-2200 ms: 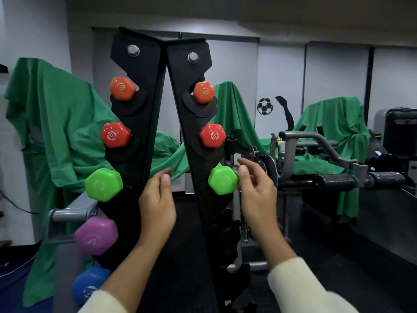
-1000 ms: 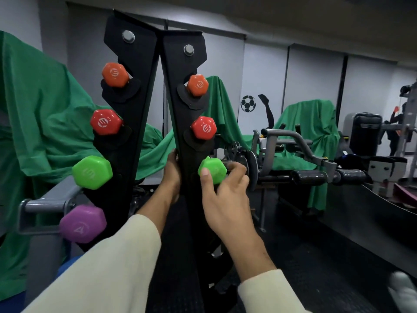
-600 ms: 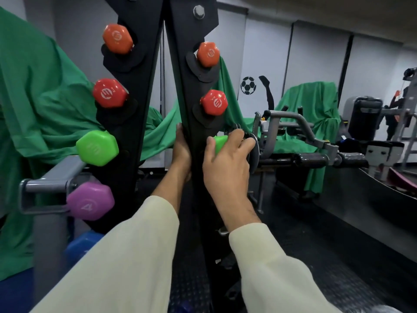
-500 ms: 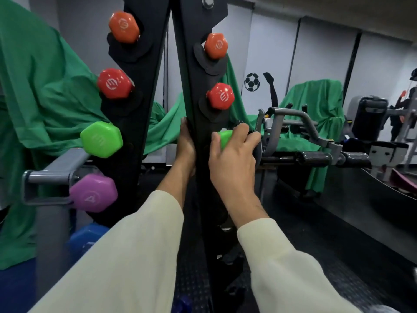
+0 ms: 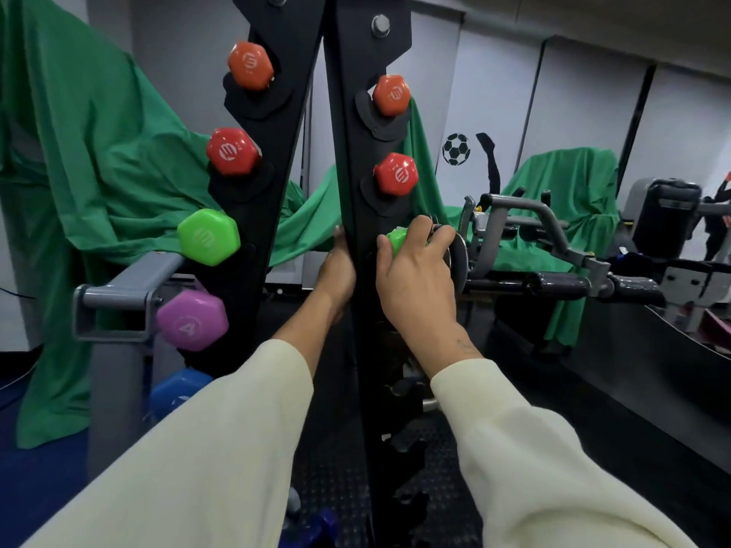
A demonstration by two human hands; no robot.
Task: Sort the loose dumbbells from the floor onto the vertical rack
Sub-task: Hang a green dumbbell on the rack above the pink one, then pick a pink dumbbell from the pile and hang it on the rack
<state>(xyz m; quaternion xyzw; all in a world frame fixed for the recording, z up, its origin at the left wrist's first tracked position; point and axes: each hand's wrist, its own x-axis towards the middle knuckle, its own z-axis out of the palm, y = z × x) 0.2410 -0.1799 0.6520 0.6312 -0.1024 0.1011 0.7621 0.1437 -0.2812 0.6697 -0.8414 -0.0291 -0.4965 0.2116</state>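
My right hand (image 5: pixel 415 278) grips the end of a green dumbbell (image 5: pixel 399 240), thumb on its left side and fingers curled over the top and right, so only a small patch of green shows between them. That head sits at the third cradle down on the right upright of the black vertical rack (image 5: pixel 352 160), just below a red dumbbell head (image 5: pixel 396 174) and an orange one (image 5: pixel 391 95) above that. My left hand (image 5: pixel 337 267) lies between the two uprights, pressed against the inner edge of the right one, with a fingertip showing at the edge; the rest of the fingers are hidden behind the metal, so I cannot tell whether that hand is clasping or merely resting there. On the left upright, from top to bottom, I see an orange head (image 5: pixel 250 66), a red head (image 5: pixel 232 151), a green head (image 5: pixel 208 236), a purple head (image 5: pixel 192 320) marked with a 4, and a blue head (image 5: pixel 178 393) lowest, partly hidden by my cream left sleeve (image 5: pixel 190 460). A grey machine frame (image 5: pixel 118 294) stands just beside the left upright. Green cloth (image 5: pixel 91 144) drapes over equipment behind the rack, and a football sticker (image 5: pixel 456 149) is on the white wall to the right.
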